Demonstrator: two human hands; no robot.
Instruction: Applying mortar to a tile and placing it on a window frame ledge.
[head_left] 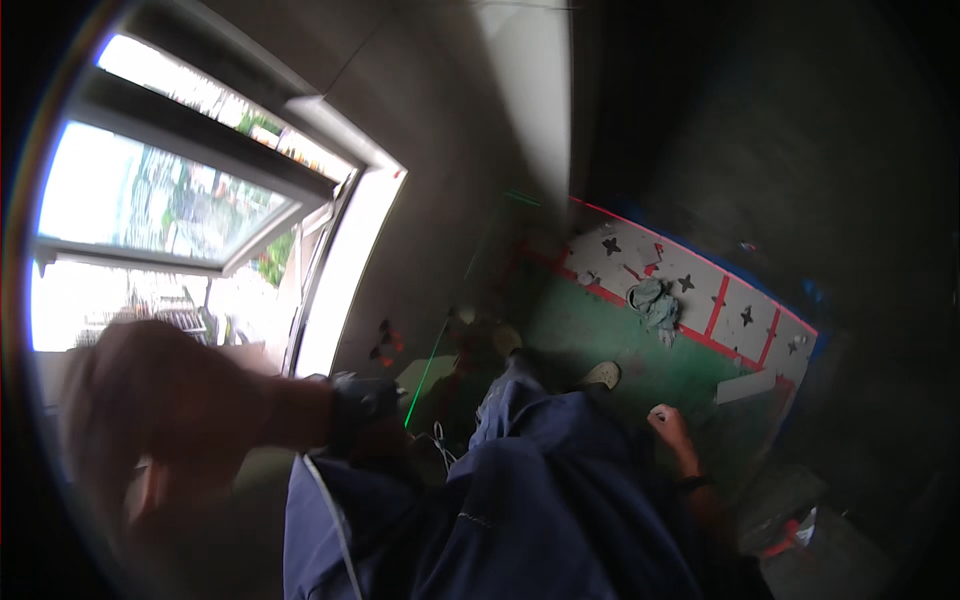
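Observation:
My left hand (pixel 155 410) is raised in front of the open window (pixel 165 200) on the left, close to the camera and smeared by motion. Its fingers point downward, and whether they hold anything is hidden by the blur. A dark band (pixel 362 405) circles that wrist. Lower and to the right, my right hand (pixel 672 428) hangs over the green floor (pixel 560 335), its fingers curled in. What lies inside them, if anything, is too small to make out. A dark band (pixel 692 484) is on this wrist too.
A crumpled grey-green cloth (pixel 652 303) lies by a strip of pale panels (pixel 680 262) edged with red tape. A light flat piece (pixel 746 387) rests near the strip. A green laser line (pixel 424 378) and a thin looped cord (pixel 440 440) show beside my legs (pixel 530 480).

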